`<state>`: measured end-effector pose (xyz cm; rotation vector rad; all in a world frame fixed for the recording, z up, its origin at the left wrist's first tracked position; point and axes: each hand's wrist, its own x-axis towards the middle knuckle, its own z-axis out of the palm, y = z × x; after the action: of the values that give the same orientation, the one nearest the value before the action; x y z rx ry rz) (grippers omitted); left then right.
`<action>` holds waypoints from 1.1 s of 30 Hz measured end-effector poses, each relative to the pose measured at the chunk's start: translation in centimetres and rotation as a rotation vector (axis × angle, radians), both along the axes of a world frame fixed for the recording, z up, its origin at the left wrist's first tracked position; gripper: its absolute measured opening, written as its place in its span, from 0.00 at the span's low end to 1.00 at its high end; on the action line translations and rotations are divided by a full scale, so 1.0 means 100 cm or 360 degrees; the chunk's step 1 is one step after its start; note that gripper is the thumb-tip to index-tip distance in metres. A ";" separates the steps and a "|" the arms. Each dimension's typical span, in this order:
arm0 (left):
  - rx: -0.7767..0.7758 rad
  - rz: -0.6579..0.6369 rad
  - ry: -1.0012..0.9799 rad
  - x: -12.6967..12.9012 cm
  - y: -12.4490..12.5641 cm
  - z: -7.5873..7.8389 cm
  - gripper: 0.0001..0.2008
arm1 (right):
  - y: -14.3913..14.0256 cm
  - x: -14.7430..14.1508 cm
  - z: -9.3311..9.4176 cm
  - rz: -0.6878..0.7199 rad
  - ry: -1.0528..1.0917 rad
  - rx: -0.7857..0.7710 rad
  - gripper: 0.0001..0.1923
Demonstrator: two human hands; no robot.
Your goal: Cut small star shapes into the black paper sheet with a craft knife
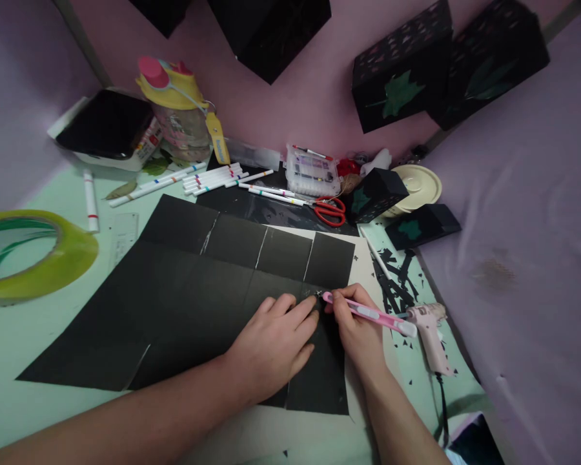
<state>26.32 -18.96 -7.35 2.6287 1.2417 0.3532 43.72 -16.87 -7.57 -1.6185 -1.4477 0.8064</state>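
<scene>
A large sheet of black paper (184,290) with white score lines lies flat on the pale green table (29,349). My left hand (275,342) presses flat on the sheet near its right side, fingers spread. My right hand (358,326) grips a pink craft knife (368,313), its tip touching the paper just beyond my left fingertips.
A roll of green tape (33,255) sits at the left. Markers (208,179), red scissors (329,210), a bead box (312,171), a water bottle (179,110) and a cream bowl (419,184) line the back. A pink glue gun (430,332) and black scraps (392,284) lie right. Black boxes (401,68) hang on the wall.
</scene>
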 end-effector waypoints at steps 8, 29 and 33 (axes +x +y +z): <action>0.0006 0.0003 0.0004 0.000 0.000 0.000 0.19 | -0.002 0.000 -0.003 -0.0071 -0.0020 0.0025 0.12; -0.0008 -0.0003 -0.0015 0.000 0.000 0.000 0.18 | -0.001 0.000 -0.005 -0.0003 -0.0135 0.0015 0.12; 0.0046 -0.0032 0.0014 0.001 0.001 -0.002 0.18 | -0.001 0.000 -0.004 0.0020 -0.0099 0.0014 0.12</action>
<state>26.39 -18.91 -7.58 2.6678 1.2207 0.3591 43.70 -17.00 -8.00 -1.6425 -1.5043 0.7617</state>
